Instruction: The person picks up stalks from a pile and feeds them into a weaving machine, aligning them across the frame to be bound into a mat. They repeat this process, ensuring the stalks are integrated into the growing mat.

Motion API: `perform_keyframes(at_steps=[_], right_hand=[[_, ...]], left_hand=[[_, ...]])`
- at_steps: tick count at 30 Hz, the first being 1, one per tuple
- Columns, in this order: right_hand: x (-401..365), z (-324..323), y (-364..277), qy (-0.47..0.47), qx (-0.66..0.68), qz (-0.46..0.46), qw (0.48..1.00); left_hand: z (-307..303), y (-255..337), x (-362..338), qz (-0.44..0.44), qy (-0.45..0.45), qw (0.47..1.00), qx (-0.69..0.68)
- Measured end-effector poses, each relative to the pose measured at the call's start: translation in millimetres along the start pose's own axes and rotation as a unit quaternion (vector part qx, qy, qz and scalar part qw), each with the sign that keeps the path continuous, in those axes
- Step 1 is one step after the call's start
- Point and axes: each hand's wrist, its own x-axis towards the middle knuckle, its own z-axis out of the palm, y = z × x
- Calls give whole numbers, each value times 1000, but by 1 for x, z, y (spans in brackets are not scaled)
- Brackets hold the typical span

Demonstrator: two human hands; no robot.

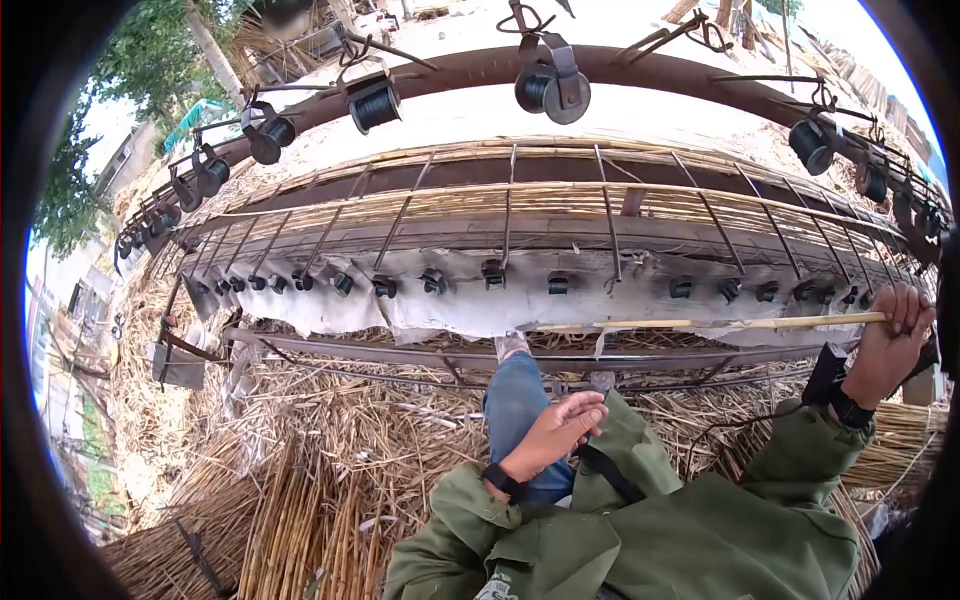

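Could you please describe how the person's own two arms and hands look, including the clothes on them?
Both arms wear loose, dark green sleeves. The left hand is bare, with a black band at its wrist. The right hand is bare too, with a black band at the wrist and a dark, boxy item beside it.

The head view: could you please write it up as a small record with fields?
right hand: gripping one end of a reed
left hand: open, nothing seen in it
reed: along the sheet's lower edge
upper spools: hanging from a bar
lower spools: in a row across the sheet
ground: strewn with straw
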Motion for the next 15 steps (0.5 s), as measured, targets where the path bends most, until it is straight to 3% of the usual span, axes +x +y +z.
perform_keyframes(at_steps=[1,4,7,8,9,12,14,15], right_hand=[[-7,15,6,-7,11,2,1000],[-20,56,26,-9,-7,-9,1000],[2,77,21,-137,61,40,988],[6,87,17,-180,77,54,979],[3,109,17,-164,54,86,981],[-11,147,16,-131,169,99,972],[2,131,4,-206,91,111,968],[-2,137,3,-187,78,105,974]], left_hand=[[6,-7,11,9,-49,999,4],[33,9,37,-56,-87,988,-119],[51,23,66,-57,-133,929,-340],[55,27,76,-33,-134,905,-402],[59,32,85,-9,-136,876,-462],[61,31,105,42,-117,791,-599],[61,20,103,62,-115,747,-652],[64,24,92,46,-83,758,-645]])
